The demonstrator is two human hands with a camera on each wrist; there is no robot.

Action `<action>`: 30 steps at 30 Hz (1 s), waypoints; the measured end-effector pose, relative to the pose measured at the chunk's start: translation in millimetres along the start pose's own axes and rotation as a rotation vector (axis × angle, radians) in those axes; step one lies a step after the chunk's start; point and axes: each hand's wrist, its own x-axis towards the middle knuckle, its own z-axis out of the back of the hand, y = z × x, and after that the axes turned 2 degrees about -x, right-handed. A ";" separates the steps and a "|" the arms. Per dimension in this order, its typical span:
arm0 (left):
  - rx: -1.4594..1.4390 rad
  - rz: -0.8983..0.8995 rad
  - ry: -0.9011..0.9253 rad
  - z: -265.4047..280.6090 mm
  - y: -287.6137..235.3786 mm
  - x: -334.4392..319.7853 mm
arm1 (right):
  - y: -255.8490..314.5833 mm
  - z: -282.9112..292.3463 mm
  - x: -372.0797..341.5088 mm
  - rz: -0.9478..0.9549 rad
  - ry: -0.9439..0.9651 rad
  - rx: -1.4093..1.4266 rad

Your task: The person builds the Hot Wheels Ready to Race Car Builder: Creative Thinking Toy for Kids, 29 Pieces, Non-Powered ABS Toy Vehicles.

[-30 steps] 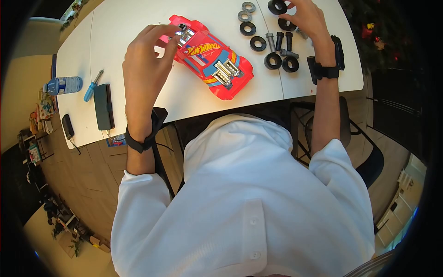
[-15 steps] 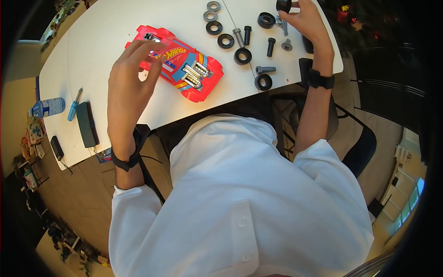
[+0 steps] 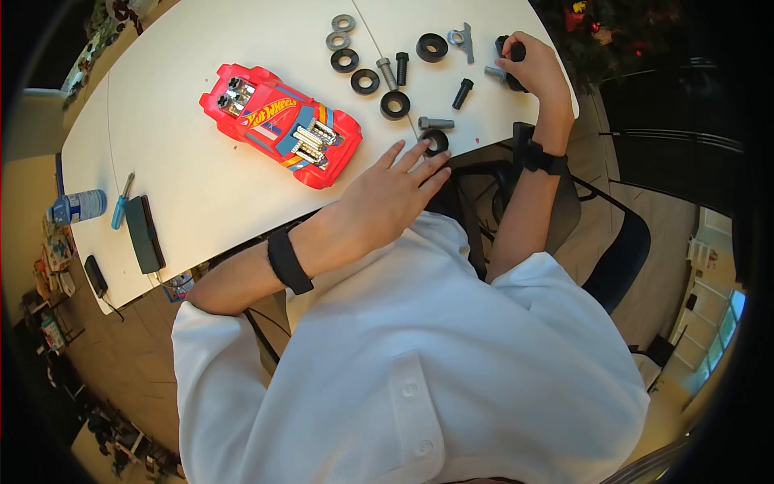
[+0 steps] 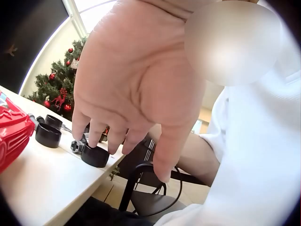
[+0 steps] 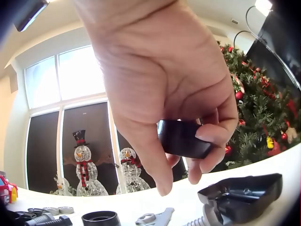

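My left hand reaches across the table's front edge, fingers spread, with fingertips at a black wheel. In the left wrist view that wheel stands right at the fingertips. My right hand, at the far right of the table, pinches another black wheel between thumb and fingers. Below it in the right wrist view lie a hollow black plastic part, a grey bolt and a grey bracket. A red toy car sits left of the loose parts, touched by neither hand.
Several black wheels, grey rings and toy bolts lie mid-table. At the left are a blue screwdriver, a dark case and a water bottle. A chair stands at the right.
My left hand has left the red car and swung right to the wheel near the front edge. The right hand has come lower with its wheel, over the black plastic part. The view has shifted right.
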 end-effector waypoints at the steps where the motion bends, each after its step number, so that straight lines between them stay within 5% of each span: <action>1: 0.043 0.035 -0.006 0.4 0.0 1.4 | 0.1 -1.2 -3.7 0.015 0.019 0.061; 6: 0.037 0.111 -0.077 -3.8 5.6 2.2 | 5.2 -13.9 -8.2 0.084 0.014 0.151; 8: 0.030 0.116 -0.085 -5.7 10.8 4.4 | 9.5 -28.0 -0.1 0.430 -0.247 0.228; 9: 0.021 0.120 -0.095 -6.3 13.7 6.2 | 10.2 -33.6 1.4 0.428 -0.252 0.228; 22: -0.090 0.112 -0.124 35.8 11.7 -7.4 | 77.0 -50.0 4.4 0.255 -0.059 -0.036; 26: -0.072 0.056 -0.112 34.0 12.2 3.1 | 50.5 -10.3 -13.9 0.254 -0.195 0.130; 30: -0.024 -0.041 -0.107 23.2 -0.3 20.1 | 13.1 58.1 -69.0 -0.050 0.062 0.048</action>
